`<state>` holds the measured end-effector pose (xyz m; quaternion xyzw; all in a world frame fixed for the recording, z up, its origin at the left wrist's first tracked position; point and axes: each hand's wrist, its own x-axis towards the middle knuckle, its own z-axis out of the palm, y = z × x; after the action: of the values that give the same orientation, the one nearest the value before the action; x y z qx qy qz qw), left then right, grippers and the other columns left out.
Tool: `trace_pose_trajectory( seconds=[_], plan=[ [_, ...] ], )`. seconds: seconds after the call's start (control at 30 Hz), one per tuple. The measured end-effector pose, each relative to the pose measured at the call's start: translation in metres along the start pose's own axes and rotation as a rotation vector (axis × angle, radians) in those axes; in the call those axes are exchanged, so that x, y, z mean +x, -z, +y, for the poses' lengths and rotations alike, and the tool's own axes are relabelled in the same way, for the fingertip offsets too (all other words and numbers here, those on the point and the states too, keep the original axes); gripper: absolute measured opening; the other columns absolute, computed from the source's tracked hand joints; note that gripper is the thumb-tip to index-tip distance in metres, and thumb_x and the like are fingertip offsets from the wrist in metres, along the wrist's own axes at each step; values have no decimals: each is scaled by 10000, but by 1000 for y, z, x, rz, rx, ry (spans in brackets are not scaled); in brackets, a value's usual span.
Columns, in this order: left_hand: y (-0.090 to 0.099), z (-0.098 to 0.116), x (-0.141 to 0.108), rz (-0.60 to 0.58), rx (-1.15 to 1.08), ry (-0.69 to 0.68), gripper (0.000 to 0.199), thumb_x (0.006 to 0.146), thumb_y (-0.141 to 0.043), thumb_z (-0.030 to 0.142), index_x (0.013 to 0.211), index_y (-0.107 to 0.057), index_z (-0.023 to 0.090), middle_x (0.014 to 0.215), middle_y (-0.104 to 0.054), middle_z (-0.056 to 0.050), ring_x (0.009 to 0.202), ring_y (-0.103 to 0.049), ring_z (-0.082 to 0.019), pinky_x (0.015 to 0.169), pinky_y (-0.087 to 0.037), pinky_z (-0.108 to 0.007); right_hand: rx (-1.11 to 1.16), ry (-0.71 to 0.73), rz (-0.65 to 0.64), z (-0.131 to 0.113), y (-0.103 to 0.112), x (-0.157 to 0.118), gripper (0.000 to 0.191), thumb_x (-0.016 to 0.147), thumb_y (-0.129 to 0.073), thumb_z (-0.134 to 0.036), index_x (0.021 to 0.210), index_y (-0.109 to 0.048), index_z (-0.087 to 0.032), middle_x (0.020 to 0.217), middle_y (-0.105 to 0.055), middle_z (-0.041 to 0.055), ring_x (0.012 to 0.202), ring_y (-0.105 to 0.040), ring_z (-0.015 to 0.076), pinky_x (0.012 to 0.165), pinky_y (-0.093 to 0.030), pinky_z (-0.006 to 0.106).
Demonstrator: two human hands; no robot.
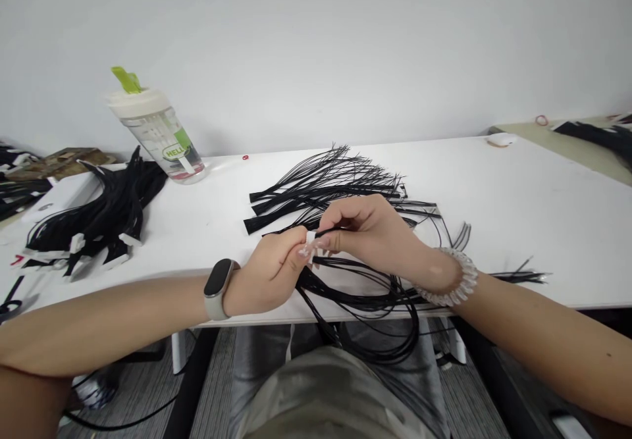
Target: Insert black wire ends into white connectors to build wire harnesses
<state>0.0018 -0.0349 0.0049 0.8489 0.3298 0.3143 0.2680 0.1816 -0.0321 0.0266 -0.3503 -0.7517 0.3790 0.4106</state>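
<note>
Near the table's front edge, my left hand (269,271) is closed on a small white connector (311,237). My right hand (368,235) meets it from the right, thumb and forefinger pinching a black wire (332,230) at the connector. The fingertips of both hands almost touch, and part of the connector is hidden behind them. More black wires (365,301) run from below the hands to the right and loop over the table edge above the lap. Just behind the hands lie several black wire bundles (296,195) with frayed ends pointing right.
On the white table (494,202), a bottle (165,139) with a green spout stands at the back left. Left of it lies a pile of black cables (106,212) with white connectors. Another black bundle (600,137) lies far right.
</note>
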Motion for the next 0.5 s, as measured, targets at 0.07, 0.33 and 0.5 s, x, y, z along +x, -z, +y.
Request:
trace_pose_trajectory(
  seconds=[0.07, 0.33, 0.5],
  plan=[
    [0, 0, 0, -7, -10, 0, 381, 893, -238, 404, 665, -431, 167, 572, -464, 8, 506, -406, -101, 487, -318, -238, -16, -5, 13, -1, -1, 0, 130, 698, -630, -231, 636, -568, -136, 576, -530, -23, 534, -475, 61, 483, -388, 179],
    [0, 1, -1, -13, -38, -16, 348, 891, -266, 390, 640, -378, 177, 559, -437, 27, 488, -375, -89, 469, -300, -224, -59, -28, 4, 1, -4, 0, 204, 707, -626, -308, 690, -493, -154, 605, -497, -31, 554, -460, 66, 482, -380, 182],
    [-1, -1, 0, 80, -25, -17, 342, 897, -261, 378, 644, -373, 178, 560, -392, 28, 506, -363, -94, 490, -303, -234, -418, 268, 216, -3, 2, 0, 243, 709, -639, -339, 714, -464, -170, 699, -514, -5, 654, -466, 95, 596, -410, 229]
  ],
)
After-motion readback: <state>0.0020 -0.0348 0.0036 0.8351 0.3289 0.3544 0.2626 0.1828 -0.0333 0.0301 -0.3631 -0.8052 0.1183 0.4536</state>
